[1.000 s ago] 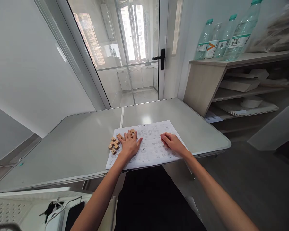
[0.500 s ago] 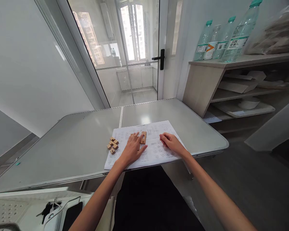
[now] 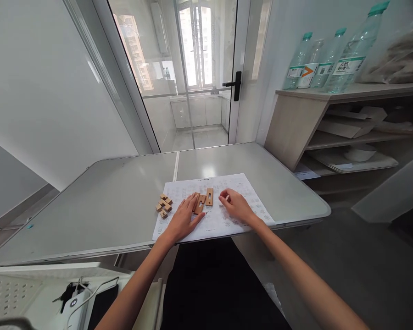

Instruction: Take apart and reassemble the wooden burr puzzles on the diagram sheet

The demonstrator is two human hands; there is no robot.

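Observation:
A printed paper sheet (image 3: 227, 222) lies on the grey table (image 3: 124, 206). My left hand (image 3: 184, 217) lies on the sheet with fingers stretched out, touching a notched wooden piece (image 3: 199, 204). A second flat wooden piece (image 3: 209, 196) lies just right of it. A small cluster of wooden blocks (image 3: 163, 206) sits at the sheet's left edge. My right hand (image 3: 236, 206) rests on the sheet with fingers loosely curled, just right of the pieces and holding nothing I can see.
A glass door (image 3: 192, 68) stands behind the table. To the right is a wooden shelf unit (image 3: 296, 123) with water bottles (image 3: 325, 59) on top. A white tray with keys (image 3: 69, 295) sits at the lower left.
My left hand slid wooden pieces from the sheet's left part to its middle. My right hand moved a little left toward them.

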